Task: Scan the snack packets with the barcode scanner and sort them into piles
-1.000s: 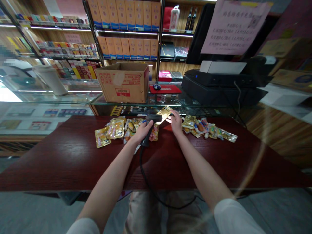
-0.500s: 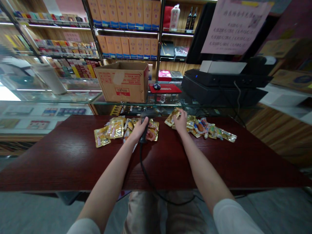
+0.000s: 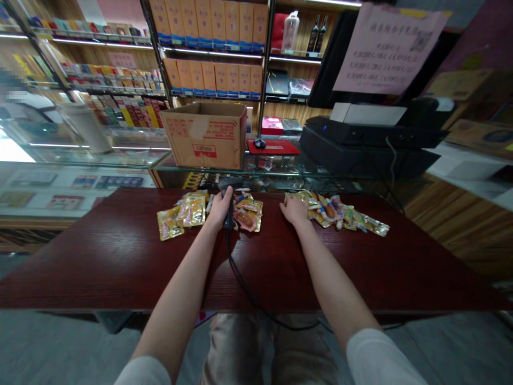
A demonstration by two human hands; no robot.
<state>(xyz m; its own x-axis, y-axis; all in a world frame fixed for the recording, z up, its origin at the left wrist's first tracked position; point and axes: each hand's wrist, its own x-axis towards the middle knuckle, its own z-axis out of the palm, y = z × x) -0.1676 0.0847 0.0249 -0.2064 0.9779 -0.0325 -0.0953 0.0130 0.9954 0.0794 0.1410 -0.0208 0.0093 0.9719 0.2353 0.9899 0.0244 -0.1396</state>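
Observation:
My left hand [image 3: 221, 207] is wrapped around the handle of a black corded barcode scanner [image 3: 228, 214], held above the left group of snack packets. Beneath and beside it lie gold snack packets [image 3: 194, 208] and a clear-fronted packet with a brown sausage-like piece inside [image 3: 246, 219]. My right hand [image 3: 295, 210] rests at the left end of the right-hand packet pile [image 3: 329, 209], over a gold packet [image 3: 296, 198]. Its thumb stands apart from the other fingers, whose tips are partly hidden. The scanner's cable [image 3: 240, 283] runs down over the table's front edge.
Beyond the dark red table [image 3: 100, 256] is a glass counter carrying an open cardboard box [image 3: 206, 136], a red mouse pad [image 3: 274, 147] and black till equipment [image 3: 368, 144]. Stocked shelves [image 3: 212, 51] stand behind. A person [image 3: 24, 112] is partly visible at far left.
My right hand has lowered onto the right pile, and the gold packet it held raised now lies flat there. My left hand and the scanner have shifted slightly left, uncovering more packets.

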